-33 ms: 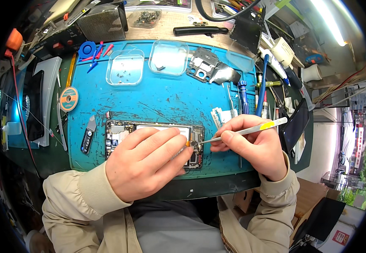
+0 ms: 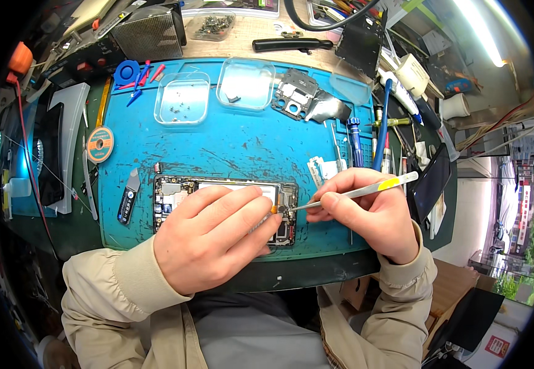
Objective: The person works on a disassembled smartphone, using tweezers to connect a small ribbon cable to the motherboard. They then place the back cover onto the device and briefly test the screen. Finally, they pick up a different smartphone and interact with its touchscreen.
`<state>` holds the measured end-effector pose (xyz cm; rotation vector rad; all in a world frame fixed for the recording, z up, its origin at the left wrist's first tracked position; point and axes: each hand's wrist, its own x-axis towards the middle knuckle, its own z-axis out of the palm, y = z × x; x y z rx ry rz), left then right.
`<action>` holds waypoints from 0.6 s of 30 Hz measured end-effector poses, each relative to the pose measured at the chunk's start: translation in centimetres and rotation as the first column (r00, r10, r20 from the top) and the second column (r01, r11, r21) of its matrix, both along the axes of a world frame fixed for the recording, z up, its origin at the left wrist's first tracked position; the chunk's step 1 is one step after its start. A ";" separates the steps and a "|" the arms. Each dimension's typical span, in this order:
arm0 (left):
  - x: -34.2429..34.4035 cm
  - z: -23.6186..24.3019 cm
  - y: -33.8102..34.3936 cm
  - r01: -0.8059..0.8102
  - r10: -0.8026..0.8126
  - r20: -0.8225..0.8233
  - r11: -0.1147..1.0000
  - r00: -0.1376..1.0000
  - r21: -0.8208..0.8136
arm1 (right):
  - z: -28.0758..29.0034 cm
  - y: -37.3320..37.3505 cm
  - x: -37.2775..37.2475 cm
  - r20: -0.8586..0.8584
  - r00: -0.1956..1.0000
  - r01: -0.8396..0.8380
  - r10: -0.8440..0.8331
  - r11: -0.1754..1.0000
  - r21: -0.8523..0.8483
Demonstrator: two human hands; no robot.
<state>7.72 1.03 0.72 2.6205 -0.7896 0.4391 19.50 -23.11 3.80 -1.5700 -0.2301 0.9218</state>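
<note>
Jacket [image 2: 171,344]: beige, front open, sleeves [image 2: 98,313] long, cuffs [image 2: 144,270] fitted. Grey top [image 2: 248,335] beneath. Left hand [image 2: 214,240] and right hand [image 2: 374,218] both bare.

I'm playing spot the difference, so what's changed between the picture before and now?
Nothing clearly moved, and nothing was picked up or let go; any shift of the tweezers is too tiny to be sure of. The left hand still lies over the opened phone, the right hand still holds the tweezers, and the clear tubs stayed put.
</note>
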 end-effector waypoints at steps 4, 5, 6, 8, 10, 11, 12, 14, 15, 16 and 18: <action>0.0 0.0 0.0 -0.002 0.002 0.000 1.000 1.000 -0.007 | -0.2 0.0 -0.1 0.009 1.000 -0.016 0.016 1.000 -0.008; -0.1 -0.1 0.0 -0.004 0.004 0.000 1.000 1.000 -0.010 | -0.2 0.1 -0.1 0.013 1.000 -0.023 0.023 1.000 -0.016; 0.0 -0.1 0.0 -0.001 0.001 0.002 1.000 1.000 -0.014 | -0.2 0.0 -0.1 0.019 1.000 -0.024 0.025 0.999 -0.026; -0.1 -0.1 0.2 0.010 -0.011 -0.033 1.000 0.999 -0.011 | -0.1 -0.1 -0.3 0.026 0.999 -0.027 0.028 0.999 -0.041; -0.2 0.0 0.2 0.009 -0.009 -0.052 1.000 0.999 -0.005 | -0.1 0.0 -0.3 0.037 0.998 -0.044 0.046 0.998 -0.053; -0.2 0.0 0.2 0.006 -0.006 -0.051 1.000 0.999 -0.003 | -0.2 0.0 -0.2 0.047 0.997 -0.054 0.057 0.997 -0.060; -0.2 0.0 0.2 0.004 -0.004 -0.049 1.000 0.999 -0.002 | -0.2 0.0 -0.2 0.057 0.996 -0.064 0.067 0.996 -0.068; -0.2 0.0 0.1 0.003 -0.003 -0.050 1.000 0.999 -0.001 | -0.2 0.0 -0.3 0.055 0.997 -0.057 0.061 0.996 -0.065; -0.1 0.0 0.1 0.004 -0.004 -0.050 1.000 0.999 -0.001 | -0.2 0.0 -0.3 0.055 0.997 -0.054 0.057 0.997 -0.063; -0.1 0.0 0.1 0.003 -0.002 -0.051 1.000 0.999 0.001 | -0.2 0.0 -0.3 0.060 0.996 -0.058 0.062 0.996 -0.062; -0.1 0.0 0.1 0.000 0.000 -0.051 1.000 0.999 0.004 | -0.2 0.0 -0.3 0.069 0.995 -0.067 0.071 0.996 -0.061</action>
